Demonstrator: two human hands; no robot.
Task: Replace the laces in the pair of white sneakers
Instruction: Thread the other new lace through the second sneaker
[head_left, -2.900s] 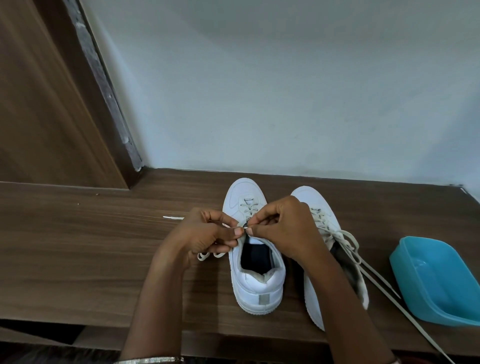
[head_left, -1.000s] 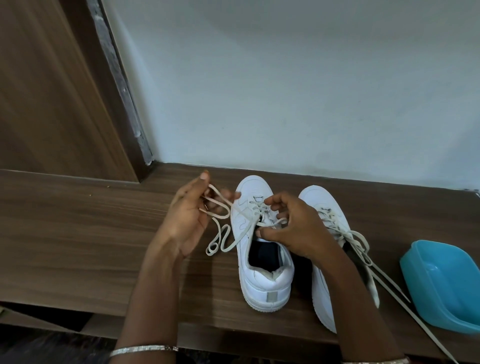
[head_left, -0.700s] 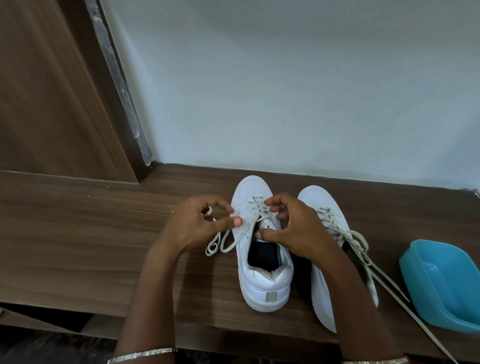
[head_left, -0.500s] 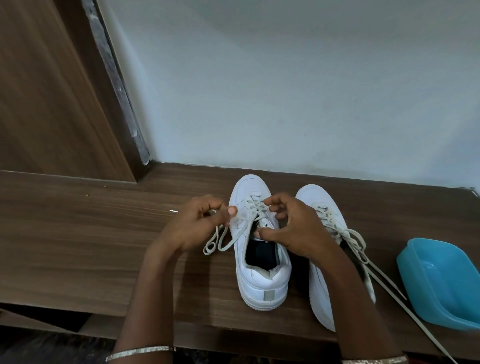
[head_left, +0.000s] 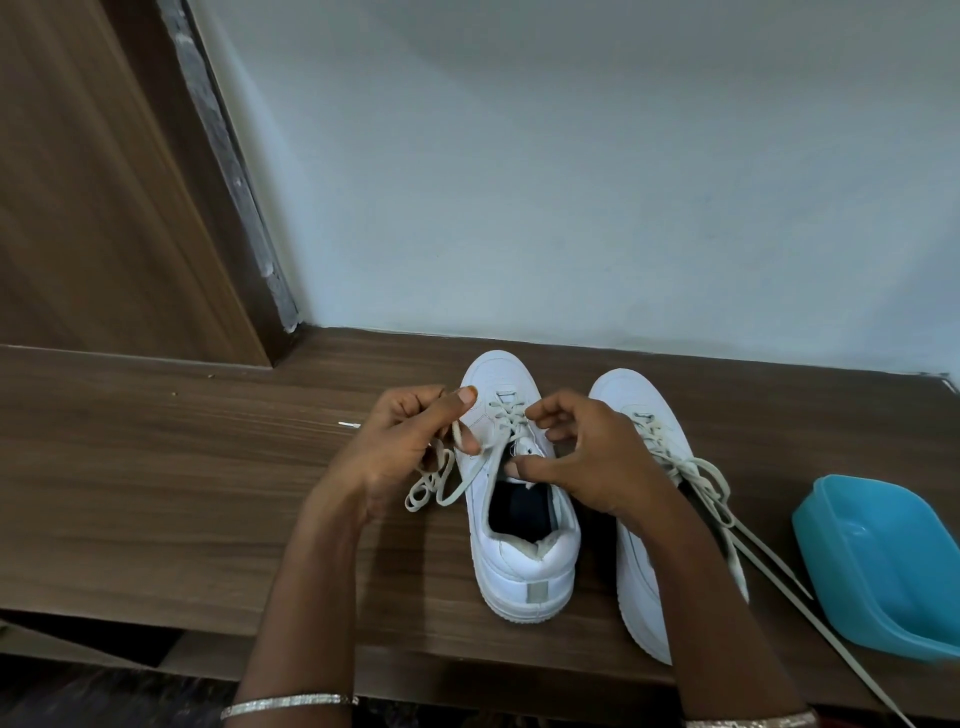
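Two white sneakers stand side by side on the wooden shelf (head_left: 156, 467), toes to the wall. The left sneaker (head_left: 524, 545) has its off-white lace (head_left: 439, 486) threaded through the front eyelets, with loose loops hanging off its left side. My left hand (head_left: 410, 452) pinches that lace between thumb and fingers beside the shoe. My right hand (head_left: 582, 462) has curled fingers at the tongue and upper eyelets, gripping the shoe's opening. The right sneaker (head_left: 644, 519) is partly hidden by my right forearm; its lace (head_left: 753, 551) trails right and toward me.
A blue plastic tub (head_left: 883, 561) sits at the right end of the shelf, next to the trailing lace. A small white scrap (head_left: 349, 425) lies left of my left hand. A wooden panel (head_left: 104, 208) rises at the back left; a pale wall stands behind.
My left hand drew the lace out to the left, then came back to the shoe's side, still pinching it. My right hand stayed at the tongue.
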